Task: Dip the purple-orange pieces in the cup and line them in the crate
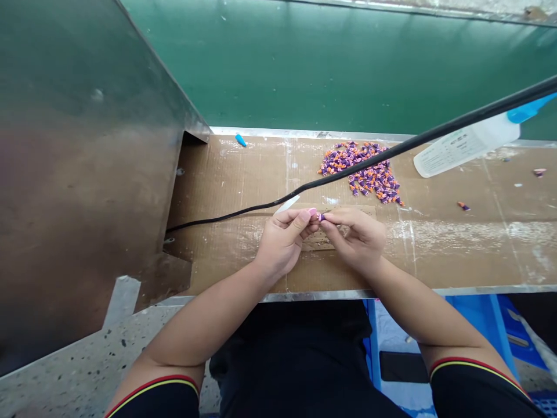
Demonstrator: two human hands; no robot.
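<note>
My left hand (285,238) and my right hand (354,235) meet over the cardboard-covered bench (226,232). Between their fingertips they pinch one small purple piece (321,217). A thin white stick (288,204) pokes up from my left hand's fingers. A pile of small purple and orange pieces (363,171) lies farther back on the bench, just beyond my right hand. A small cardboard patch (319,238) lies under both hands.
A black cable (391,152) runs diagonally over the bench and the pile. A white squeeze bottle with a blue tip (465,144) lies at the back right. A metal panel (78,174) stands at the left. Loose pieces (463,206) dot the right side; a blue cap (240,140) lies at the back.
</note>
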